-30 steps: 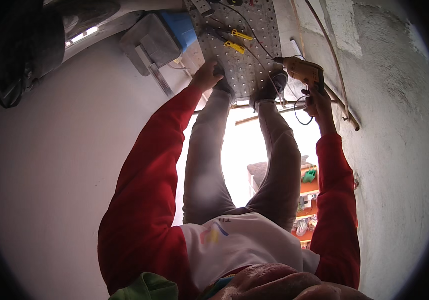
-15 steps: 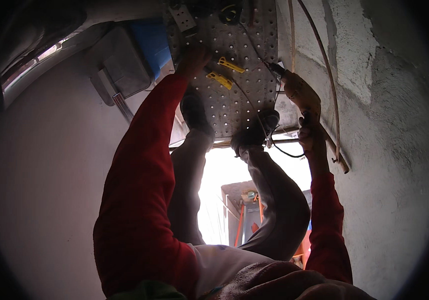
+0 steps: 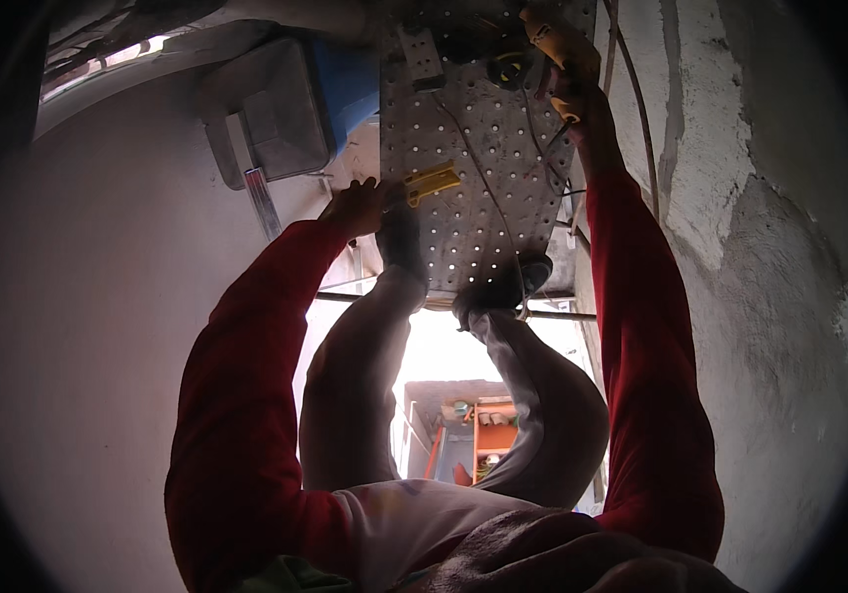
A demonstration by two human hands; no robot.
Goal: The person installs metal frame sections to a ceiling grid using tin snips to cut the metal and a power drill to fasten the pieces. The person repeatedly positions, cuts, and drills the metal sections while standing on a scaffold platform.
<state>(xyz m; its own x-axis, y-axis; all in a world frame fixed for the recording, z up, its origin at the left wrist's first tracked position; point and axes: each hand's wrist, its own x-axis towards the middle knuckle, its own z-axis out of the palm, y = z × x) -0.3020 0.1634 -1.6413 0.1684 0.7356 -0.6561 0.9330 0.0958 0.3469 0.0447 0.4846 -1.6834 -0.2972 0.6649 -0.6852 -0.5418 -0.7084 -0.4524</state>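
On my head feed, the right hand (image 3: 588,111) grasps a shadowed, tan-yellow drill (image 3: 560,42) at the perforated platform's (image 3: 468,232) far right. A yellow-handled tool (image 3: 433,182) shows beside the left hand (image 3: 353,206), whose grip I can't tell.

The place seemed to be a room under building or repair work: a perforated metal platform (image 3: 458,232) stood at twelve o'clock, bearing a socket strip (image 3: 422,59), a yellowish power drill (image 3: 564,44) showed at one o'clock, a rough, patchy plaster wall (image 3: 769,296) rose at three o'clock, and a thin cable (image 3: 490,188) trailed across the metal
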